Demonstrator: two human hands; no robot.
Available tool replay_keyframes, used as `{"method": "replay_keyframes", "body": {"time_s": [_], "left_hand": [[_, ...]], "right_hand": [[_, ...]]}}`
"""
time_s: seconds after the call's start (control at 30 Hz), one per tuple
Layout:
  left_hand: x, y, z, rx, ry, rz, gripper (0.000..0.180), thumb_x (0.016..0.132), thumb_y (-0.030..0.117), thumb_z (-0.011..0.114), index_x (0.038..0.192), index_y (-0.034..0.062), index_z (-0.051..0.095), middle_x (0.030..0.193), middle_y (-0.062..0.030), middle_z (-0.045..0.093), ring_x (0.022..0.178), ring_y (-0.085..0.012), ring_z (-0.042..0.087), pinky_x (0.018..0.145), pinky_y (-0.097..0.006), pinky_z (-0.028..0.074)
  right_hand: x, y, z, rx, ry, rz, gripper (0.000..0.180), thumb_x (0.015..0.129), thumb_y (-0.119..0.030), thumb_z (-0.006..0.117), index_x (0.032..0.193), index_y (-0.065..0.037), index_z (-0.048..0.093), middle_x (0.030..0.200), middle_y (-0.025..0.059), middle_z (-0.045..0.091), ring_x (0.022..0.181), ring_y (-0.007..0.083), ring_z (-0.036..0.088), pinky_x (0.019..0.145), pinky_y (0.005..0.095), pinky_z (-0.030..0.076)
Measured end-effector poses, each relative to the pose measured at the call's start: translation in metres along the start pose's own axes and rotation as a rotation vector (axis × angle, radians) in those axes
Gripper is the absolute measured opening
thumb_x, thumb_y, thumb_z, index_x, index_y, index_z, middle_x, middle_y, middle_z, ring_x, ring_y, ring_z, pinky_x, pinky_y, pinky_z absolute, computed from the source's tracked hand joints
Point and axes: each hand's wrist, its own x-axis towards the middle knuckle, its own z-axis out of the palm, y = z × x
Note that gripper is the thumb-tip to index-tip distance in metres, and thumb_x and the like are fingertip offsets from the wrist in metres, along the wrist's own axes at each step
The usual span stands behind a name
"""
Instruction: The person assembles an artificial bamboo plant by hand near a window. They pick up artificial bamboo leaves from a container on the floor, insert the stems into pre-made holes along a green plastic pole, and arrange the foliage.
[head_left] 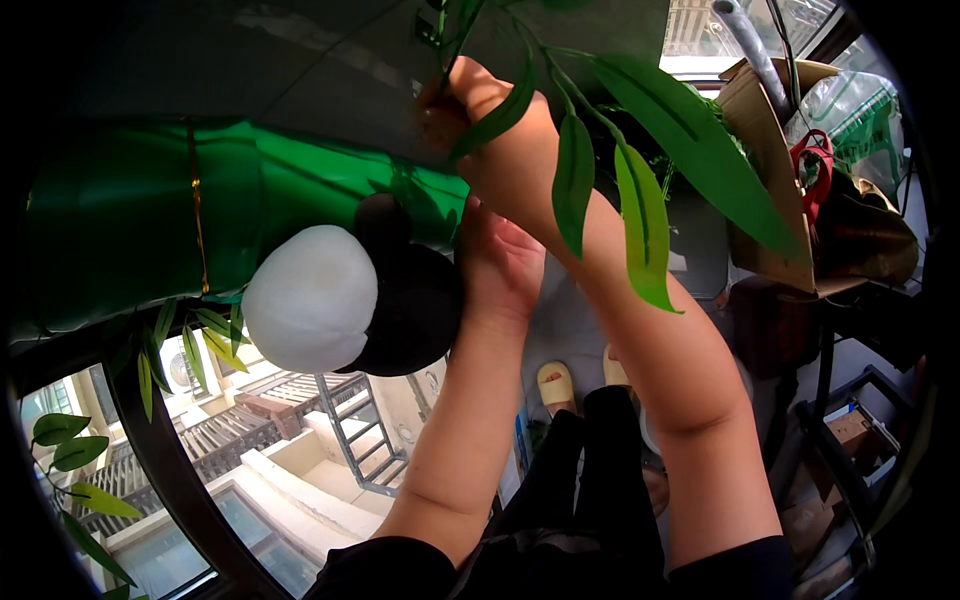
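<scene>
Head view, looking along both raised forearms. Left hand (497, 262) pressed against the back of a black-and-white plush toy (350, 298), palm and fingers wrapped onto its dark rear part; fingertips hidden behind the toy, so a holding grip by the look of it, though how tightly closed cannot be told. Toy sitting just under a thick glossy green bamboo pole (240, 205), touching its underside, the white rounded part turned toward the camera and the black part toward the hand. Thin gold band (197, 210) ringing the pole left of the toy.

Right hand (470, 100) reaching higher, up at the top edge of the pole where it meets a grey wall (300, 60); fingers curled narrow around something small and dark at a leafy stem (540, 50), the thing itself too hidden to name. Long green artificial leaves (640, 220) hanging from that stem across the right forearm.

Below, between the forearms, dark trousers and a pale sandal (556, 385) on the floor. To the right, an open cardboard box (770, 170) on a dark rack. Lower left, a curved window frame (170, 460) with rooftops and a metal ladder (355, 430) outside, and more small leaves (190, 345) under the pole.
</scene>
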Motion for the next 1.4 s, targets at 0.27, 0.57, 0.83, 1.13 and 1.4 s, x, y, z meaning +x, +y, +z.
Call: {"method": "replay_keyframes", "body": {"time_s": [0.27, 0.57, 0.83, 1.13, 1.4], "left_hand": [[0.004, -0.048, -0.053, 0.004, 0.297, -0.223, 0.032, 0.085, 0.022, 0.046, 0.113, 0.0079, 0.042, 0.106, -0.0017, 0.047, 0.089, -0.0144, 0.045, 0.084, -0.03, 0.036], [0.047, -0.013, -0.064, -0.255, 0.244, -0.107, 0.023, 0.088, 0.02, 0.04, 0.103, 0.0058, 0.052, 0.096, -0.0037, 0.057, 0.093, -0.0161, 0.053, 0.084, -0.035, 0.042], [0.061, -0.017, -0.084, -0.547, 0.16, -0.19, 0.03, 0.088, 0.025, 0.04, 0.106, 0.0043, 0.05, 0.108, -0.0097, 0.053, 0.1, -0.0219, 0.049, 0.088, -0.039, 0.038], [0.062, -0.009, -0.08, -0.554, -0.045, -0.26, 0.03, 0.09, 0.026, 0.037, 0.108, 0.0055, 0.05, 0.106, -0.0075, 0.053, 0.097, -0.0191, 0.051, 0.086, -0.033, 0.041], [0.064, -0.003, -0.06, -0.421, 0.006, -0.228, 0.022, 0.085, 0.018, 0.042, 0.101, 0.0043, 0.049, 0.097, -0.0089, 0.054, 0.089, -0.0195, 0.053, 0.079, -0.033, 0.044]], "right_hand": [[-0.048, 0.071, -0.003, 0.004, -0.199, 0.271, 0.003, 0.082, -0.004, 0.046, 0.082, -0.002, 0.046, 0.064, 0.0074, 0.052, 0.057, 0.0148, 0.05, 0.054, 0.026, 0.042], [-0.053, 0.082, 0.009, 0.021, -0.271, 0.352, 0.007, 0.076, -0.006, 0.047, 0.082, -0.002, 0.049, 0.073, 0.0157, 0.054, 0.064, 0.0305, 0.053, 0.055, 0.0365, 0.041], [-0.052, 0.081, 0.015, 0.041, -0.299, 0.469, 0.012, 0.075, -0.003, 0.047, 0.085, -0.002, 0.051, 0.081, 0.0181, 0.056, 0.074, 0.0315, 0.055, 0.063, 0.0354, 0.043], [-0.055, 0.07, 0.021, 0.026, -0.237, 0.412, 0.018, 0.083, -0.013, 0.035, 0.084, 0.001, 0.047, 0.078, 0.0191, 0.054, 0.069, 0.0344, 0.052, 0.061, 0.0371, 0.042], [-0.049, 0.09, 0.033, 0.017, -0.314, 0.551, 0.012, 0.076, -0.006, 0.043, 0.087, -0.001, 0.042, 0.088, 0.0224, 0.055, 0.081, 0.0386, 0.055, 0.068, 0.0403, 0.047]]}}
